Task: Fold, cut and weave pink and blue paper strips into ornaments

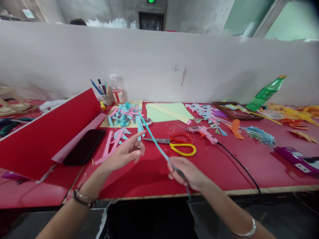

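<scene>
My right hand (pixel 185 171) is closed round the lower part of a long, thin turquoise strip (pixel 157 145), which slants up and left over the table. Part of the strip hangs below that hand. My left hand (pixel 128 151) has its fingers apart, the index finger pointing towards the strip, and holds nothing. Beyond the hands lie scissors (pixel 183 149) with one red and one yellow handle. A pile of turquoise and pink paper pieces (pixel 126 114) rests on a yellowish sheet behind my left hand, with pink strips (pixel 107 146) nearer it.
A black phone (pixel 84 146) lies beside a leaning red board (pixel 54 132) at left. A pink glue gun (pixel 205 132) with a black cord is right of the scissors. Pale green sheets (pixel 161 114) lie further back, a tilted green bottle (pixel 265 94) at back right, a purple object (pixel 296 161) at right.
</scene>
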### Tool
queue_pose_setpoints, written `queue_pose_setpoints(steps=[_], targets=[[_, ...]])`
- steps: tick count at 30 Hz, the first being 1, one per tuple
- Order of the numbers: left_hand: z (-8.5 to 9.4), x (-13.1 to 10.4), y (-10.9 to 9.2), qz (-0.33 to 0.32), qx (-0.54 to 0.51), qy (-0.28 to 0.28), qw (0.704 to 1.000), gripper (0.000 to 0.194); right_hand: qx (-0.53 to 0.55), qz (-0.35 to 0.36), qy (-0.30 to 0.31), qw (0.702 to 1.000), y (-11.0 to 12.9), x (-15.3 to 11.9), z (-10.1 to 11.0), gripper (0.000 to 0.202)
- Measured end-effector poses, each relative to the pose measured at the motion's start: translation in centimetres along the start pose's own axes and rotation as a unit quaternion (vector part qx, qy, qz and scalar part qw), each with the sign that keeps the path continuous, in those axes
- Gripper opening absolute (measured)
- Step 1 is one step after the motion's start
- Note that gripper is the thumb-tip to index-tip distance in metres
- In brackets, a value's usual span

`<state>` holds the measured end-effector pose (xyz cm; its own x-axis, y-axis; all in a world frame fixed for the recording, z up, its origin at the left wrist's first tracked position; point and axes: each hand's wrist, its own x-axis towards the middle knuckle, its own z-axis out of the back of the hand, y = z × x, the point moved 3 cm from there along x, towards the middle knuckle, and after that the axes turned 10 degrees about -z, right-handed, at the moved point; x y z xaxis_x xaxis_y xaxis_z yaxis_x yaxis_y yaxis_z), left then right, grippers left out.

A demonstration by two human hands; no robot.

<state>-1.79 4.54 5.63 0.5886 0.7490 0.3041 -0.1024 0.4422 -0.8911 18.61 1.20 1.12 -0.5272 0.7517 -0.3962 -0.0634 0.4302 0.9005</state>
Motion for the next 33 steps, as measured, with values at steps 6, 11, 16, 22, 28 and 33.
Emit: queue_pose_setpoints(steps=[6,11,16,22,28,33], targets=[[0.4,3.3,0.4,0.023,-0.051,-0.129,0.99,0.024,0.053,-0.094,0.13,0.986,-1.4,0.9,-3.8,0.035],[0.2,4.3,1.8,0.037,-0.1,-0.151,0.983,0.03,-0.039,-0.007,0.111,0.993,0.9,1.6,-2.6,0.035],[-1.4,5.3,2.7,0.051,-0.219,-0.145,0.964,0.03,-0.074,0.147,-0.058,0.985,5.2,4.4,0.7,0.024],[-3.0,6.5,3.7,0.08,-0.275,-0.086,0.954,0.022,0.027,0.176,-0.025,0.984,8.0,8.5,2.0,0.026],[-3.0,7.3,5.4,0.078,-0.217,-0.102,0.968,0.024,-0.034,0.167,-0.074,0.983,7.6,10.0,2.7,0.02],[-2.2,6.8,6.5,0.059,-0.1,-0.194,0.974,0.018,-0.09,0.175,-0.136,0.971,6.7,10.1,2.6,0.016]])
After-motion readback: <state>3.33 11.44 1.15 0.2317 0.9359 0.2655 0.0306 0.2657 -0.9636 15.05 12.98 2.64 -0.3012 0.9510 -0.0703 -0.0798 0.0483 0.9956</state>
